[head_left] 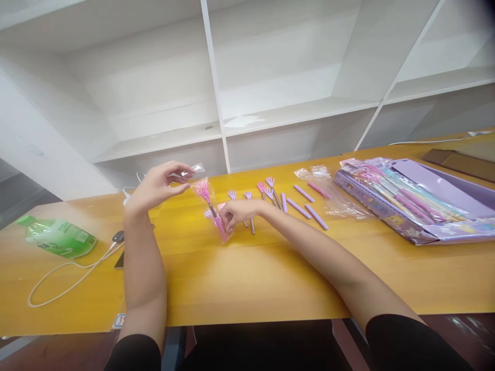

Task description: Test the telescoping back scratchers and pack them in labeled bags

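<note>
A pink hand-shaped back scratcher [212,208] with a glittery pink head, a metal rod and a pink handle lies tilted inside a clear plastic bag [199,168]. My right hand [240,212] is closed around its pink handle near the lower end. At the top of the bag, my left hand [164,185] has its thumb and fingers curled at the clear plastic edge. Just beyond my right hand are a purple back scratcher head [232,194] and another purple scratcher [248,196] on metal rods. A pink scratcher [261,186] lies farther right, beside more purple ones.
Several loose purple handle tubes [316,216] and a pink tube [319,190] lie right of centre, near crumpled clear wrappers [344,206]. A purple printed box [390,222] holds packed scratchers. At left are a green bottle [58,237] and a white cable [58,299]. White shelving [224,129] stands behind.
</note>
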The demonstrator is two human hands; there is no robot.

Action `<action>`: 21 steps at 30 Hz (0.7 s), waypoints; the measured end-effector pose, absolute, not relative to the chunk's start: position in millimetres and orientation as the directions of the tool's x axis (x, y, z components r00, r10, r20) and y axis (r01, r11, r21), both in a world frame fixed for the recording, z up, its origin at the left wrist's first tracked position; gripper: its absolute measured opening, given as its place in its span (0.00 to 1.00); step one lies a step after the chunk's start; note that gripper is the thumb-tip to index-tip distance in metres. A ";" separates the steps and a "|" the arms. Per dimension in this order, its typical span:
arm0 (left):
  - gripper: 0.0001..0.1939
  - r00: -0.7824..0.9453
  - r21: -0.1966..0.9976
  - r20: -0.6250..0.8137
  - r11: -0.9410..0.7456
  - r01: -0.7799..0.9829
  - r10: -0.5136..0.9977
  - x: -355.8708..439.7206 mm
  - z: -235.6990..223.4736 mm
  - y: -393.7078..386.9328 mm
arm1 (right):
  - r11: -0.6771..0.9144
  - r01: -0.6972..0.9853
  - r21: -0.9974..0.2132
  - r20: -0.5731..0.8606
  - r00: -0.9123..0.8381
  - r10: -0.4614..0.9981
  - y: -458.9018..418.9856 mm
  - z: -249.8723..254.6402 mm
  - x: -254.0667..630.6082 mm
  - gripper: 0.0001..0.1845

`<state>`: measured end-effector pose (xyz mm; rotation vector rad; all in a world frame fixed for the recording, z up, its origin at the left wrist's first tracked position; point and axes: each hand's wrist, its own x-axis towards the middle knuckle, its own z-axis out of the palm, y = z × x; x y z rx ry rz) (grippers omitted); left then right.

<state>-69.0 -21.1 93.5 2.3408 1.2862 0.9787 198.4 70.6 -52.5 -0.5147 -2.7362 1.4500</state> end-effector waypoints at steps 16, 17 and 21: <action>0.18 0.323 0.566 0.423 -0.525 0.635 0.847 -60.0 90.2 -16.7 | 0.495 0.276 -0.824 -0.158 -0.951 0.266 68.0 -51.5 196.9 0.22; 0.18 0.314 0.572 0.421 -0.518 0.637 0.851 -58.9 90.5 -16.9 | 0.501 0.280 -0.819 -0.159 -0.949 0.271 67.0 -50.6 195.9 0.22; 0.16 0.300 0.593 0.416 -0.506 0.626 0.858 -52.5 90.8 -16.8 | 0.508 0.289 -0.812 -0.138 -0.940 0.313 64.1 -40.6 199.4 0.30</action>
